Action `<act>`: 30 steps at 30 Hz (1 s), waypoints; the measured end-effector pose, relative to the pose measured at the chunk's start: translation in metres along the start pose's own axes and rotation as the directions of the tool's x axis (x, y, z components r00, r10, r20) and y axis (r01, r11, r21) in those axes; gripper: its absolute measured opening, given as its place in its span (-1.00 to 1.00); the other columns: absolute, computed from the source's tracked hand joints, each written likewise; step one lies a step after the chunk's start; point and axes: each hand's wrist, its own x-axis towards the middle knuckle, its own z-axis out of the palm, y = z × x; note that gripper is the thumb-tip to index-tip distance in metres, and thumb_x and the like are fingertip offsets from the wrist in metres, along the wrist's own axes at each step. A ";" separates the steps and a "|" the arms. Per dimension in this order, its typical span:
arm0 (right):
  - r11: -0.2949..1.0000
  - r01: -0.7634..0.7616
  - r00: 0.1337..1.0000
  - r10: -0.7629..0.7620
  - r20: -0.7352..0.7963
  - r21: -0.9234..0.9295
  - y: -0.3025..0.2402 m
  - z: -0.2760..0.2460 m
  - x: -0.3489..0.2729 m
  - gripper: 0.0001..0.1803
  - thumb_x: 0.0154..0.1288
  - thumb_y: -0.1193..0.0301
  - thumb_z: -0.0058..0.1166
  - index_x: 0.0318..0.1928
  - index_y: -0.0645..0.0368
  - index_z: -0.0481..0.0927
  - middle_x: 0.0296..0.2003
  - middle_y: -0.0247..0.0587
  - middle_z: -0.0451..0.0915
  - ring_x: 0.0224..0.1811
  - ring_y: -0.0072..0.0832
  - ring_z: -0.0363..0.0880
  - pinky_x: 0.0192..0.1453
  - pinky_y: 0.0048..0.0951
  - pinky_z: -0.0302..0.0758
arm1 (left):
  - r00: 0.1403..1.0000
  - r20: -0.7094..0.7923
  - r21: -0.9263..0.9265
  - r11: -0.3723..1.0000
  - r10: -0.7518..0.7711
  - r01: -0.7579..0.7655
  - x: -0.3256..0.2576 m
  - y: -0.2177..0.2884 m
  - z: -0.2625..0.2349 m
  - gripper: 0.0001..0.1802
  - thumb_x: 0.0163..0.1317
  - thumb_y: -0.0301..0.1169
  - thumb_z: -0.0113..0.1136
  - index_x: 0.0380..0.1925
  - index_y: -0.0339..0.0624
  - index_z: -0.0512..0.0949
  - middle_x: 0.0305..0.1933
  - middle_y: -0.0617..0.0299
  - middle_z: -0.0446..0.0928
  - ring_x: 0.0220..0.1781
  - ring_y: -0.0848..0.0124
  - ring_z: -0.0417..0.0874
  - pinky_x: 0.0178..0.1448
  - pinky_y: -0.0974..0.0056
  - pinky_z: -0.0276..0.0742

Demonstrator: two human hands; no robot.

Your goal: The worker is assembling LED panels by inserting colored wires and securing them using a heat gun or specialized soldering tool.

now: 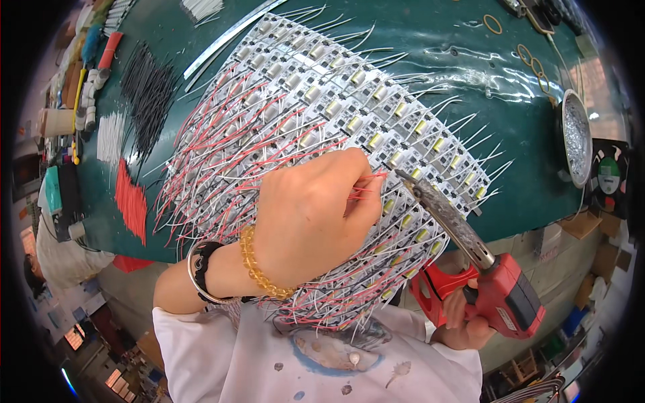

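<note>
Over circuit boards [354,124] | red wires [378,175] pinched between left fingers [367,209] | right fingers [455,306] grip soldering gun [498,290]

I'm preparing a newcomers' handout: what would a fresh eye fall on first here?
First, the broad sheet of small circuit boards, bristling with red and white wires mid-picture. Next, the red soldering gun at lower right, held in the right hand, its dark tip close to the left hand. Then, toward the left, heaps of loose black strands and red strands on the green tabletop.
</note>
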 end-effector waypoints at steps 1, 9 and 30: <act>1.000 0.008 1.000 -0.008 0.009 -0.011 0.002 -0.001 0.000 -0.47 0.20 0.00 0.14 -0.32 0.28 0.35 -0.74 -0.34 0.37 -0.74 -0.55 0.32 -0.65 -0.53 0.26 | 1.000 -0.002 -0.001 1.000 -0.001 0.001 0.000 0.000 0.000 -0.85 0.03 -0.54 0.29 -0.58 -0.26 0.48 -0.63 0.21 0.47 -0.67 0.44 0.46 -0.57 0.38 0.34; 0.996 0.077 0.996 -0.075 -0.055 0.037 0.009 -0.002 -0.004 -0.37 0.18 -0.04 0.15 -0.17 0.35 0.33 -0.77 -0.38 0.34 -0.78 -0.58 0.29 -0.68 -0.55 0.27 | 1.000 0.018 -0.003 1.000 -0.011 0.012 -0.001 0.002 -0.002 -0.85 0.06 -0.51 0.26 -0.57 -0.24 0.47 -0.62 0.18 0.48 -0.65 0.36 0.49 -0.59 0.32 0.35; 0.987 0.112 0.987 -0.097 -0.128 0.117 0.008 -0.009 -0.024 -0.53 0.21 0.12 0.11 -0.31 0.34 0.33 -0.75 -0.31 0.38 -0.76 -0.53 0.34 -0.68 -0.52 0.26 | 0.997 0.058 0.019 0.999 0.045 -0.046 -0.003 0.014 0.011 -0.85 0.04 -0.55 0.28 -0.57 -0.26 0.47 -0.62 0.17 0.48 -0.66 0.39 0.51 -0.55 0.36 0.39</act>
